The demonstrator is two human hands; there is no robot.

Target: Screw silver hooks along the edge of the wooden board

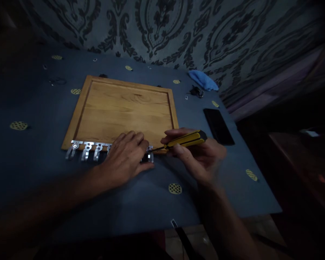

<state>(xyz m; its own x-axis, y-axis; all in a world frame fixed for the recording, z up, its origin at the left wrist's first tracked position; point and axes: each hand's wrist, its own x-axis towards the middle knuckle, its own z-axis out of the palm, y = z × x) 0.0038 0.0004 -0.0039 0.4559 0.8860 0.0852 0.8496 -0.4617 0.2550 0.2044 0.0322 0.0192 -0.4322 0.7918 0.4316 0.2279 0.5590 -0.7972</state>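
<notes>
A wooden board with a raised frame lies on the table. Along its near edge runs a silver metal hook rail with several hooks. My left hand holds the rail near its right part, fingers bent over the top and thumb stretched along the near side; part of the rail is hidden beneath it. Wrapped in my right hand is a yellow and black screwdriver. Its shaft slants down to the left, and the tip is at the rail's right end, beside my left fingers. Whether it sits in a screw I cannot tell.
A black phone lies right of the board. Behind it are a small dark bunched object and a blue cloth by the patterned wall. Small dark-handled scissors, or something like them, lie at the left. The table's right edge drops off.
</notes>
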